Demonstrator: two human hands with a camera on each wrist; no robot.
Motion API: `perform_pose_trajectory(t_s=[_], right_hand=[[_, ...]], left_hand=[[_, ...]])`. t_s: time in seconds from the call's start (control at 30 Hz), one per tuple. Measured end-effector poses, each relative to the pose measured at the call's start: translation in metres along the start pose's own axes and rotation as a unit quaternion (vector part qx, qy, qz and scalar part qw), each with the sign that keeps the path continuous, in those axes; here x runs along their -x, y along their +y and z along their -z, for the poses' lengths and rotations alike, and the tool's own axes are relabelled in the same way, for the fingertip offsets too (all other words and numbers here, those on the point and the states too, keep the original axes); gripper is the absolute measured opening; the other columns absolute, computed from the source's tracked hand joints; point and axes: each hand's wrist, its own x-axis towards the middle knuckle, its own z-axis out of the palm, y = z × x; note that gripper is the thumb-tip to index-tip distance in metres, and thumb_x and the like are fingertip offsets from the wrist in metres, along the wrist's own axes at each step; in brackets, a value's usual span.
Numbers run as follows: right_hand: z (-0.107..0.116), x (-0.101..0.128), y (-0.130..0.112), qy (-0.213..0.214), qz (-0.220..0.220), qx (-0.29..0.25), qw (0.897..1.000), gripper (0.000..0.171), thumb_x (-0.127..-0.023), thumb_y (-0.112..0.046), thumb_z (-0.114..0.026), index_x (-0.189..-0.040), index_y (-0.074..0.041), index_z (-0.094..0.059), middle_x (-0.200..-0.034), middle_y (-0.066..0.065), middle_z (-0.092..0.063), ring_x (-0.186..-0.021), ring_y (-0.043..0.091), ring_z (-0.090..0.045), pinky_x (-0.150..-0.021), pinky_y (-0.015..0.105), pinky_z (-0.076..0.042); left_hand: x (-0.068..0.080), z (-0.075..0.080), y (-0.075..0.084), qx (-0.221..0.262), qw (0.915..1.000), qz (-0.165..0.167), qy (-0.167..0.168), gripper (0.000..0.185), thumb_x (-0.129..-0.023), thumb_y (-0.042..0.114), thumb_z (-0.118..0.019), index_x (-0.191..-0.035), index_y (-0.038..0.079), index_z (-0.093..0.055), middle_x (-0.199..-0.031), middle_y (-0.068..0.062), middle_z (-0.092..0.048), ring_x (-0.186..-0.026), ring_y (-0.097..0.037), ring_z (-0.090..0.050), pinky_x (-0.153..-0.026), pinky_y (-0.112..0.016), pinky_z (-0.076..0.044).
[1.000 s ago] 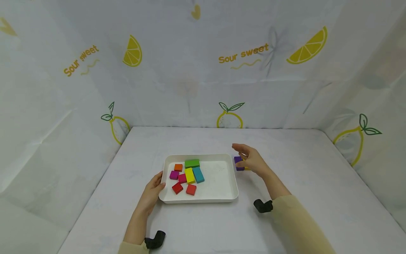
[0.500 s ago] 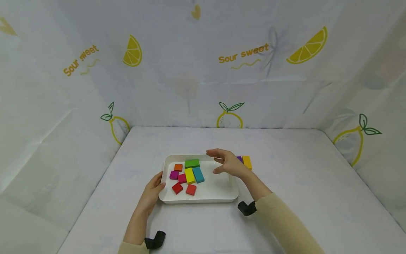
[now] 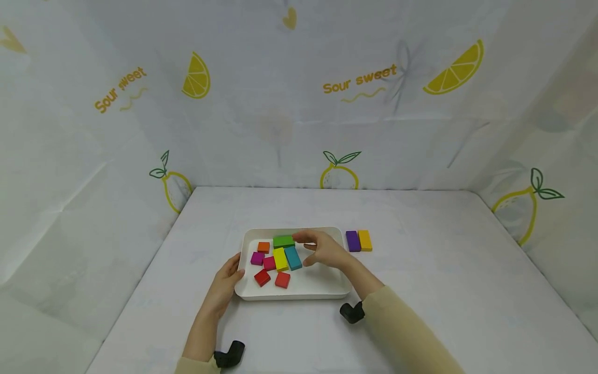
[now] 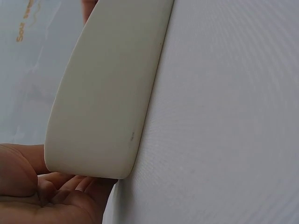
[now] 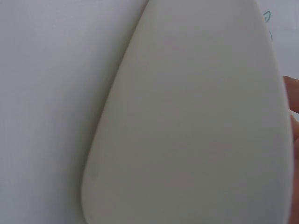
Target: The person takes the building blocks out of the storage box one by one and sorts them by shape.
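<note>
My left hand (image 3: 224, 287) grips the left side of a white tray (image 3: 322, 292), thumb at the rim and fingers against the outer wall. The left wrist view shows that hand (image 4: 56, 191) at the tray's corner (image 4: 100, 112). Above the tray's right half is my right hand (image 3: 324, 250), thumb and fingers apart with nothing visible between them. Closest to its fingertips are a blue block (image 3: 293, 258) and a green block (image 3: 283, 241). Beside the blue one lies a yellow block (image 3: 280, 259). In the right wrist view the tray wall (image 5: 187, 116) hides most of that hand.
Orange (image 3: 263, 248), purple (image 3: 257, 258) and pink blocks (image 3: 269, 263) lie at the tray's left, with two red blocks (image 3: 262, 278) nearer its front. Right of the tray, a violet block (image 3: 353, 241) and an amber block (image 3: 365, 240) stand side by side on the white table (image 3: 420, 249).
My right hand has moved left, from above the violet and amber blocks to over the tray near the blue block. Those two blocks are now uncovered. My left hand and the tray stay put.
</note>
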Motion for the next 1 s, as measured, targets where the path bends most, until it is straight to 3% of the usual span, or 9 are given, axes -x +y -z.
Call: perform_pose_trajectory(t_s=[0.2, 0.47, 1.0], right_hand=[[-0.006, -0.005, 0.005, -0.005, -0.005, -0.006, 1.0, 0.069, -0.075, 0.011, -0.071, -0.14, 0.0, -0.051, -0.145, 0.018, -0.053, -0.138, 0.035, -0.048, -0.117, 0.048, -0.039], [-0.012, -0.009, 0.01, 0.007, -0.007, 0.027, 1.0, 0.068, -0.073, 0.008, -0.075, -0.137, -0.001, -0.055, -0.142, 0.016, -0.058, -0.134, 0.034, -0.052, -0.115, 0.048, -0.042], [-0.016, -0.008, 0.015, 0.028, -0.027, 0.02, 0.999, 0.065, -0.075, 0.009, -0.076, -0.135, -0.003, -0.056, -0.14, 0.015, -0.059, -0.134, 0.033, -0.052, -0.115, 0.046, -0.042]], left_hand=[[0.0, 0.0, 0.001, -0.001, 1.0, 0.001, 0.001, 0.057, -0.103, 0.006, -0.041, -0.156, 0.001, -0.021, -0.163, -0.026, -0.021, -0.153, -0.041, -0.02, -0.124, -0.055, -0.022], [-0.002, -0.001, -0.002, -0.001, 1.0, 0.003, 0.006, 0.056, -0.103, 0.005, -0.04, -0.156, 0.001, -0.022, -0.162, -0.026, -0.023, -0.152, -0.041, -0.023, -0.122, -0.054, -0.025], [-0.001, -0.001, -0.002, 0.005, 1.0, 0.002, 0.002, 0.057, -0.103, 0.005, -0.04, -0.156, 0.0, -0.019, -0.163, -0.026, -0.021, -0.152, -0.041, -0.021, -0.123, -0.054, -0.025]])
